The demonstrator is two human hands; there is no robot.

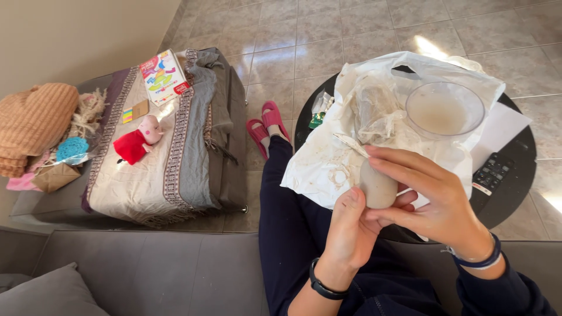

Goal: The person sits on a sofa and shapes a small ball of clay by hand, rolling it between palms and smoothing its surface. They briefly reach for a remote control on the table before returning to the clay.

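My left hand (350, 229) and my right hand (424, 198) together hold a smooth pale lump (377, 186), egg-like in shape, above my lap. The left thumb presses its lower left side. The right fingers wrap over its top and right side. Just beyond it lies a spread white plastic bag (328, 169), stained brown, on a round black table (515, 193). A clear bowl (445, 109) with a pale cloudy film stands on the bag. A crumpled clear wrapper (374, 114) lies beside the bowl.
A black remote control (492, 172) and white paper (504, 129) lie at the table's right. A small green packet (319, 114) sits at its left edge. A draped ottoman (170, 146) holds a pink plush toy (137, 140) and colourful box (163, 76). Grey sofa (146, 275) below.
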